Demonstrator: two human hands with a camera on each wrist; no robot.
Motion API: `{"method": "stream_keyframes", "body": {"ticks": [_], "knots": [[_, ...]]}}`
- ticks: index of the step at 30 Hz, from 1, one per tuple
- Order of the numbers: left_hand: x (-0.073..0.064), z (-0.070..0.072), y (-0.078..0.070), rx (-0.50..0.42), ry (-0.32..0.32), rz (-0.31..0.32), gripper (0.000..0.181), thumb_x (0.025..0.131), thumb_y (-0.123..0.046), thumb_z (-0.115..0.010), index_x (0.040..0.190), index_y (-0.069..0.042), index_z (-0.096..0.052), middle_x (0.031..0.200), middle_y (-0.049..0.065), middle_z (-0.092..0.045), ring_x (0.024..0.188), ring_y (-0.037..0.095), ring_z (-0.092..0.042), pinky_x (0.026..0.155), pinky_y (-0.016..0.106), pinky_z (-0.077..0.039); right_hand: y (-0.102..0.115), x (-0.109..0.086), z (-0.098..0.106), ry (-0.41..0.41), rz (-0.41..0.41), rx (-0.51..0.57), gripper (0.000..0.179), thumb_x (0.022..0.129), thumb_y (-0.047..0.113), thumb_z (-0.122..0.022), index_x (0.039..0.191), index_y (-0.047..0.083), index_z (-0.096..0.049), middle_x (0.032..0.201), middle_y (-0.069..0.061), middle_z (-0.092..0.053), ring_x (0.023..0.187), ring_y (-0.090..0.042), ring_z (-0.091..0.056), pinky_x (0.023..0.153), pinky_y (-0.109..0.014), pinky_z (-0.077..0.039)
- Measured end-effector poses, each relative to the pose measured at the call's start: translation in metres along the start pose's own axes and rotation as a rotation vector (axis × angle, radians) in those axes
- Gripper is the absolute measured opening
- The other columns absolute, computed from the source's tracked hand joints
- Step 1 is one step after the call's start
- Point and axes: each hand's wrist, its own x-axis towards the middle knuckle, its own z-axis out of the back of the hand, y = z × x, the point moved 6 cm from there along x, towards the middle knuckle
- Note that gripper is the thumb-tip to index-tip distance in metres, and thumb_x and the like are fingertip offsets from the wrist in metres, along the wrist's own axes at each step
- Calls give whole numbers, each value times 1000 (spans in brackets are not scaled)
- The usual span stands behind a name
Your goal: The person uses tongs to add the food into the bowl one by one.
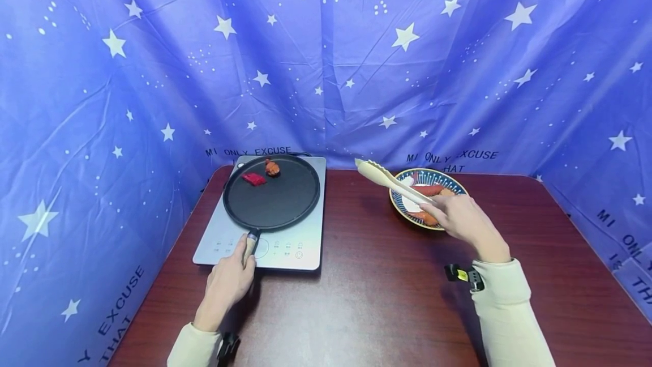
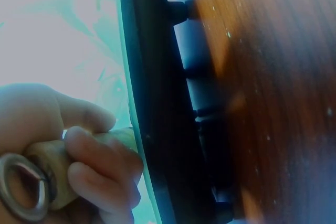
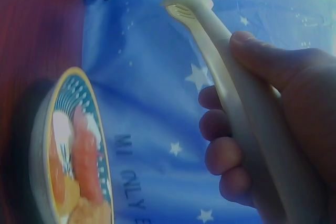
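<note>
My left hand [image 1: 229, 279] grips the light-coloured handle [image 2: 58, 166] of a round black frying pan [image 1: 272, 203]. In the pan, near its far edge, lie a red piece of food [image 1: 254, 179] and an orange-brown piece [image 1: 272, 168]. My right hand [image 1: 466, 222] holds cream-coloured tongs [image 1: 382, 177], fingers wrapped round both arms, tips close together with no food between them. The tongs pass over a patterned bowl [image 1: 402, 217]. Inside the bowl are a reddish sausage-like piece [image 3: 86, 156], an orange piece [image 1: 427, 218] and a white piece [image 1: 408, 180].
Under the pan is a silver induction cooktop [image 1: 311, 254] with touch markings, on the left of a dark red wooden table [image 1: 377, 299]. A blue curtain [image 1: 326, 61] with white stars surrounds the table's back and sides.
</note>
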Motion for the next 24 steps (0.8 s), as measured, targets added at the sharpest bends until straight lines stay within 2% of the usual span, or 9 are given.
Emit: {"method": "stream_keyframes", "body": {"ticks": [4, 9, 12, 17, 24], "knots": [[0, 0, 0, 3, -3, 0, 56, 93, -29, -46, 146, -11, -36, 102, 30, -63, 77, 43, -62, 64, 53, -46, 16, 9, -2, -52, 107, -4, 12, 85, 20, -68, 76, 13, -68, 59, 9, -50, 60, -17, -49, 57, -37, -41], [0, 0, -1, 4, -4, 1, 56, 93, -29, -46, 145, -11, -36, 101, 30, -63, 77, 43, -62, 63, 53, -46, 33, 19, -5, -102, 190, 6, 11, 82, 18, -71, 74, 15, -64, 54, 12, -40, 49, -11, -40, 45, -31, -33], [-1, 0, -1, 3, -5, 0, 56, 93, -29, -46, 145, -11, -36, 101, 30, -63, 77, 43, -62, 63, 53, -46, 39, 23, -9, -64, 158, 21, 18, 85, 23, -69, 71, 16, -59, 53, 11, -37, 47, -8, -37, 42, -28, -28], [-1, 0, -1, 0, -9, -4, 56, 93, -28, -46, 145, -10, -37, 100, 30, -63, 75, 42, -62, 62, 53, -46, 49, 30, -17, 21, 85, 55, 25, 90, 31, -64, 69, 18, -56, 54, 9, -37, 49, -10, -38, 46, -29, -32], [-1, 0, -2, 1, -20, -14, 56, 93, -28, -46, 144, -10, -37, 99, 31, -63, 75, 43, -62, 61, 53, -46, 73, 39, -29, 63, 134, 75, 23, 90, 32, -63, 75, 14, -62, 55, 9, -41, 49, -10, -40, 47, -30, -35]]}}
